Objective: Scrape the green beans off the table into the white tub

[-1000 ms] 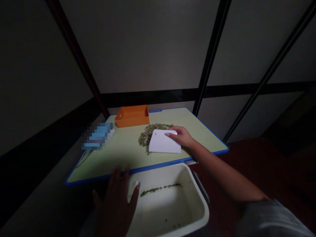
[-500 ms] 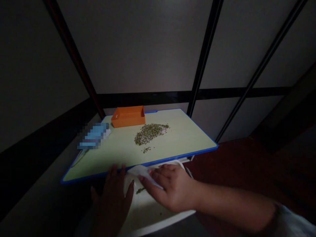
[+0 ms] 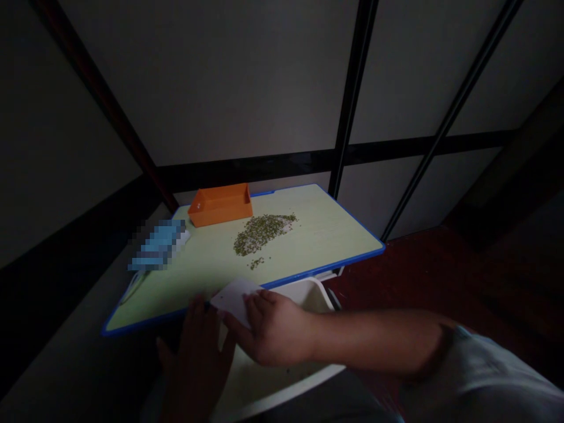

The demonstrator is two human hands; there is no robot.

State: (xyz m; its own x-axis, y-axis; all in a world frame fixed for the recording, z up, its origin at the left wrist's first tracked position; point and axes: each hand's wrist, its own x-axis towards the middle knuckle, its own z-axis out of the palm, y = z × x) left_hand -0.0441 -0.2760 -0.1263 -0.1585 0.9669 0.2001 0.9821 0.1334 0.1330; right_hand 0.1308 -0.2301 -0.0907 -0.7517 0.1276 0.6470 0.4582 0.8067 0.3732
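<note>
My right hand [image 3: 273, 329] pinches a thin white card [image 3: 238, 299] between thumb and fingers, at the near blue edge of a small table [image 3: 308, 252]. My left hand [image 3: 198, 341] lies in shadow just left of the card, fingers stretched toward the table edge and thumb apart; no object shows in it. The card's left corner is close to its fingertips; whether they touch I cannot tell. Below both hands stands a white bin [image 3: 259, 385] with a few dark specks inside. Small green grains mixed with paler ones [image 3: 264, 232] form a loose pile on the tabletop.
An orange open box [image 3: 220, 208] sits at the table's back left. At the left edge lies a blue pixelated item [image 3: 159, 242] with a white cable [image 3: 131, 288]. Dark-framed panels [image 3: 247, 88] rise behind the table. Reddish floor [image 3: 409, 270] shows at right.
My right hand has moved left and slightly up with the card, which now tilts flatter over the table edge. Green grains visible below it earlier no longer show. The view has shifted a little.
</note>
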